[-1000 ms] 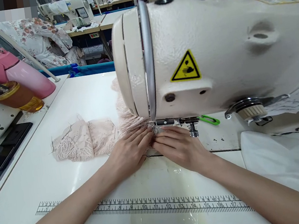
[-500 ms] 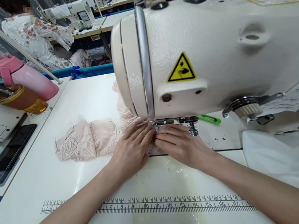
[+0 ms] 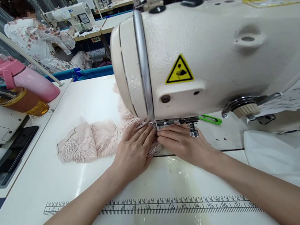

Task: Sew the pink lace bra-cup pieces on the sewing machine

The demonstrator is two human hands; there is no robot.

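Pink lace fabric (image 3: 105, 137) lies on the white table and runs under the head of the sewing machine (image 3: 203, 57). My left hand (image 3: 134, 147) rests flat on the lace left of the needle area, its fingers stretched forward and slightly apart. Right of it, my right hand (image 3: 184, 143) has its fingers together, their tips at the lace edge beside the presser foot; whether they pinch the fabric is hidden. A small gap with lace in it separates the two hands. The needle itself cannot be made out.
Green thread snips (image 3: 210, 119) lie behind my right hand. White cloth (image 3: 285, 153) sits at the right. A printed ruler (image 3: 157, 207) runs along the front edge. At the left stand a pink bottle (image 3: 31, 82) and an amber cup (image 3: 24, 101). A person (image 3: 38, 42) sits beyond.
My fingertips are slightly farther apart, with more lace showing between the hands. The whole view has shifted slightly.
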